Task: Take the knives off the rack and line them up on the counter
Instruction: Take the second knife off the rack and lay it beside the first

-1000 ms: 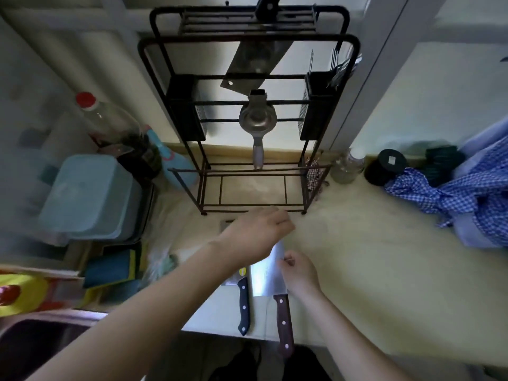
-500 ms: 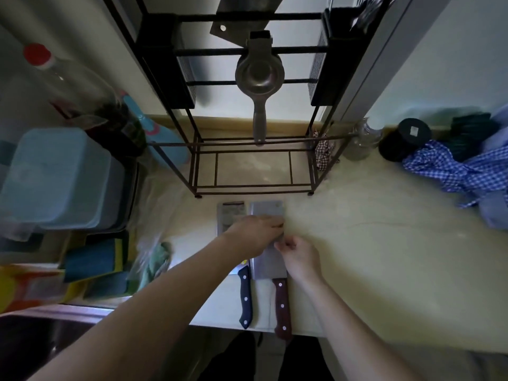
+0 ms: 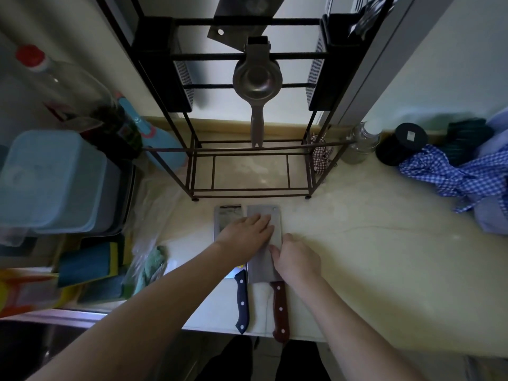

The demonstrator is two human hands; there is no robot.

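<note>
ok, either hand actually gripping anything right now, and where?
No grip. The left hand lies flat across both blades; the right hand touches the right edge of the brown-handled steel cleaver, beside the blue-handled steel cleaver.

- Counter (image 3: pixel 357 257): pale cream, faint marbling.
- Rack (image 3: pixel 192 149): black wire at the back edge.
- Left cleaver (image 3: pixel 228 218): grey steel blade, dark blue handle with pale rivets.
- Right cleaver (image 3: pixel 268 266): silver-grey blade, red-brown handle with pale rivets.
- Third cleaver (image 3: pixel 242 20), in the rack: dull grey steel.
- Squeezer (image 3: pixel 257 81): plain grey metal.
- Bin (image 3: pixel 52 180), left edge: light blue lid.
- Bottle (image 3: pixel 63 86): clear with a red cap.
- Cloth (image 3: pixel 453 174), right edge: blue-and-white check.
- Small cloth (image 3: pixel 320 158) by the rack's right foot: red-and-white check.
- Jar (image 3: pixel 401 144): black, small white label on its lid.
- Sponges (image 3: pixel 88 265), left front: teal with yellow.
</note>
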